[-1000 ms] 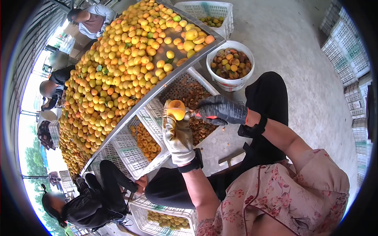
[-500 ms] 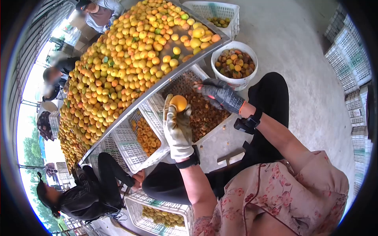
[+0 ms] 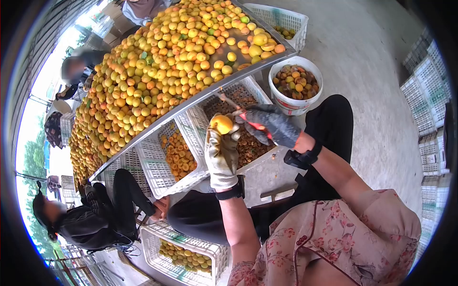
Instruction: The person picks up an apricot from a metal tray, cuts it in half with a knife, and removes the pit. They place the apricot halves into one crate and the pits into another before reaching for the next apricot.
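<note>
apricot: one whole yellow apricot (image 3: 222,124), held up in the air, just above the near crate
left hand: light glove (image 3: 222,155), fingers closed round the lower half of the apricot, so the top sits proud of the fingertips
right hand: dark glove (image 3: 272,125), fist closed on the red handle of a knife (image 3: 237,109)
knife: thin blade points up and away past the apricot; looks just beside it, contact unclear at this size
why held so: the bare top probably leaves the blade room clear of the glove
crate: white slatted crate (image 3: 198,119) right under both hands, full of brown bits, likely pits; anything dropped lands there
second crate: next one along (image 3: 157,172), holds orange fruit pieces
bucket: white bucket (image 3: 292,107) near the right hand, mixed blotchy fruit inside
table: metal edge (image 3: 191,102) runs above the crates, with a heap of apricots (image 3: 157,76) within arm's reach
person: a co-worker in dark clothes (image 3: 90,221) seated at lower left, well apart
</note>
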A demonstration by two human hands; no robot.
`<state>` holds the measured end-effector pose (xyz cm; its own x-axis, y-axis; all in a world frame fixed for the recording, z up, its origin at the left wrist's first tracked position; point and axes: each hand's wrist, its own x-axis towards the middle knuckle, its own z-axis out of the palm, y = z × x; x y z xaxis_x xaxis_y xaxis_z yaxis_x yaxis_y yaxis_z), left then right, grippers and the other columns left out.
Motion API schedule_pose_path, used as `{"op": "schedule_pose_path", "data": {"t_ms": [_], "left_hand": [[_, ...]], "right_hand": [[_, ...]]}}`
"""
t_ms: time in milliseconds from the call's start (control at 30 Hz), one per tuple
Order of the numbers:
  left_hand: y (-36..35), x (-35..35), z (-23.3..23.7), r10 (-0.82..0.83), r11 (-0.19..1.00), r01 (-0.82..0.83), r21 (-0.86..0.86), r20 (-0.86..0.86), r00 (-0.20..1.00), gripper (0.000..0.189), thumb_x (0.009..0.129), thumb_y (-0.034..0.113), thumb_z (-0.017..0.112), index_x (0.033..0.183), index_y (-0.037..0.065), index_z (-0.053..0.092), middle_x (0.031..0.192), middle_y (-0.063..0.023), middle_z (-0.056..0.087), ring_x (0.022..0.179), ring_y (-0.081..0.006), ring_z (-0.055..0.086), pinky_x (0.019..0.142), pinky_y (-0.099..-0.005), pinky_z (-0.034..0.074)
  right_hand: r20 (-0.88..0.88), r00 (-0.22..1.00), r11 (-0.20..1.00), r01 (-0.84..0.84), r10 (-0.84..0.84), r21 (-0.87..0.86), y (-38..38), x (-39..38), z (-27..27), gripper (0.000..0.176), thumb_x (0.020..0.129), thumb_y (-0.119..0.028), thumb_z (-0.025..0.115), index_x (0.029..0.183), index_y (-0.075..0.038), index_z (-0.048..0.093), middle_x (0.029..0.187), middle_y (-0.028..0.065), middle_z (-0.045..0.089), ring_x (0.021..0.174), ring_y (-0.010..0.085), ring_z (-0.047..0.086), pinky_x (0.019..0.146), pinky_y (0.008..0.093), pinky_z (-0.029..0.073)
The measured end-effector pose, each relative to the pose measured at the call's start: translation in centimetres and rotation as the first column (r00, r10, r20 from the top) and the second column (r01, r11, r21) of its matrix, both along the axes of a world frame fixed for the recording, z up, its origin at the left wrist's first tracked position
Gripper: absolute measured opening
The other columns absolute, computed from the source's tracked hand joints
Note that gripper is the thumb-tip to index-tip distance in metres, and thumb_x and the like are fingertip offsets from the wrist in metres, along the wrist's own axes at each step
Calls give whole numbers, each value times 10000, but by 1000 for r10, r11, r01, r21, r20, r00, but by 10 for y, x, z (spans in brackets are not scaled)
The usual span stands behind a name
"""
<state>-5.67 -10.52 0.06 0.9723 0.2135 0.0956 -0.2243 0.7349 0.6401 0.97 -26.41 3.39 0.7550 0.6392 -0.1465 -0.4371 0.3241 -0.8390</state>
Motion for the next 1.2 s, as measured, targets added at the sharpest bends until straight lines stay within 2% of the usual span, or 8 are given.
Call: {"op": "schedule_pose_path", "data": {"t_ms": [267,333,467,633,800,900,1000,1200], "left_hand": [[37,-21,-10,142,990,-141,-8,53,988,704,805,426,645,1346,74,365,1163,-146,526,874,-195,577,739,-286,491],[39,-26,-5,92,995,-94,19,85,992,675,827,419,619,1348,72,364,1147,-145,531,867,-197,573,734,-288,487],[32,-21,-3,169,985,-171,-30,-55,984,561,895,368,556,1327,57,379,1082,-144,553,838,-212,568,735,-293,501],[19,-15,3,216,976,-216,-9,41,975,448,958,344,423,1307,62,415,1059,-109,574,880,-193,559,695,-286,463],[9,-15,11,250,968,-249,-38,18,968,432,955,311,415,1289,38,447,1051,-70,572,838,-137,540,712,-254,450],[11,-26,10,379,887,-316,338,-139,915,433,969,305,401,1294,23,438,1064,-68,569,817,-122,538,721,-249,450],[11,-23,1,272,962,-274,0,-129,954,408,980,309,389,1255,17,463,1050,-77,575,811,-111,546,737,-242,454],[-7,-16,4,333,943,-333,-4,-55,941,449,980,379,379,1230,17,471,1045,-101,587,859,-186,578,758,-283,462]], "right_hand": [[-130,917,907,-338,378,252,-39,35,-41,317,878,-335,574,962,-30,601,615,46,544,439,80,461,367,210,328],[239,953,714,38,185,-700,-15,36,-96,295,880,-372,565,935,-83,591,583,16,504,425,74,444,354,218,315],[-31,999,884,-47,36,-465,-4,16,-48,258,887,-330,584,927,-75,589,625,-7,534,492,65,449,425,208,322],[275,961,985,29,19,-170,14,-18,7,162,902,-198,590,978,-55,599,678,-7,552,555,61,507,486,218,403],[765,638,880,409,-88,-239,28,-53,-16,218,857,-191,639,982,-12,624,827,167,650,734,297,640,619,365,482],[812,567,875,454,-137,-170,33,-61,-27,230,856,-205,640,975,-9,623,776,162,642,702,302,636,600,369,480],[863,486,829,534,-141,-165,34,-64,-30,218,856,-210,637,945,-11,625,735,156,635,656,316,621,572,381,471],[860,487,790,583,-152,-191,37,-69,-29,200,858,-222,634,896,-26,639,728,158,632,639,325,609,559,390,463]]}}
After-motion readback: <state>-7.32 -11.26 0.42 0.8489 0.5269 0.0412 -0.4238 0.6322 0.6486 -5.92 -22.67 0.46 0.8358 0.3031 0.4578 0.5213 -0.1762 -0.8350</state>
